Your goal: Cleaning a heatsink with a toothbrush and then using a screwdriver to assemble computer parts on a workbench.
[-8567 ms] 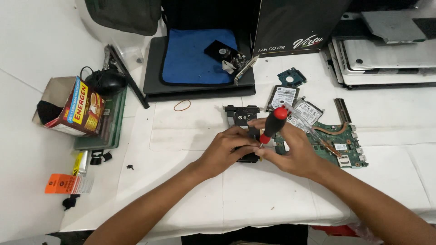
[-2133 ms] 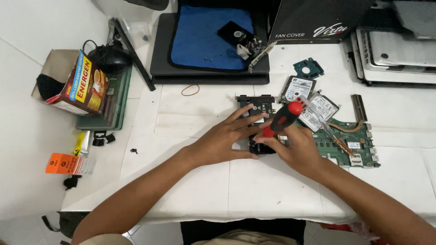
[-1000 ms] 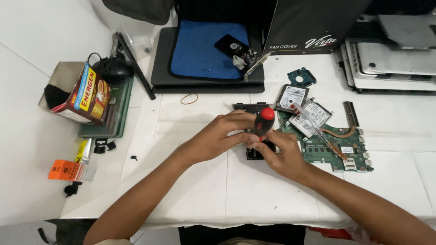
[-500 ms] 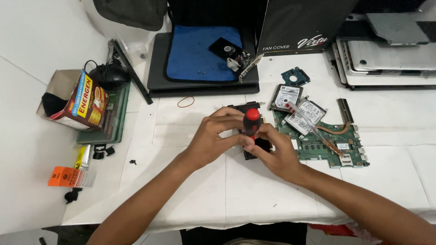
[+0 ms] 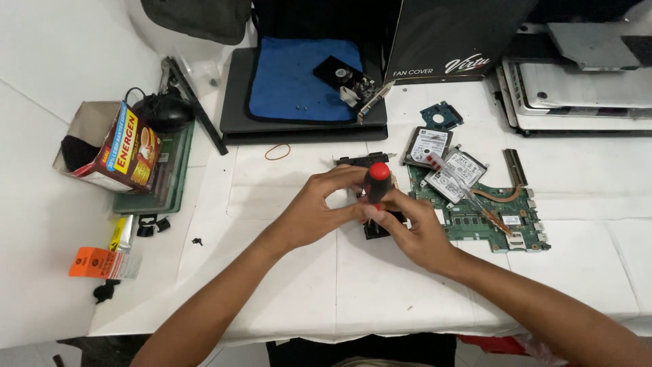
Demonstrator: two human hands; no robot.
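A small black electronic part (image 5: 375, 230) lies on the white table in front of me. My right hand (image 5: 414, 228) grips a screwdriver with a red and black handle (image 5: 377, 182), held upright with its tip down on the part. My left hand (image 5: 319, 207) reaches in from the left, fingers curled around the part and the screwdriver's shaft. The screwdriver's tip is hidden by my fingers.
A green circuit board (image 5: 485, 211) with copper pipes lies just right of my hands, two hard drives (image 5: 448, 160) above it. A laptop with a blue cloth (image 5: 299, 88) sits at the back. A carton box (image 5: 112, 146) and green tray stand at the left.
The screwdriver has swung from leaning right to standing upright over the part. My hands have stayed together on it; the camera view shifted slightly.
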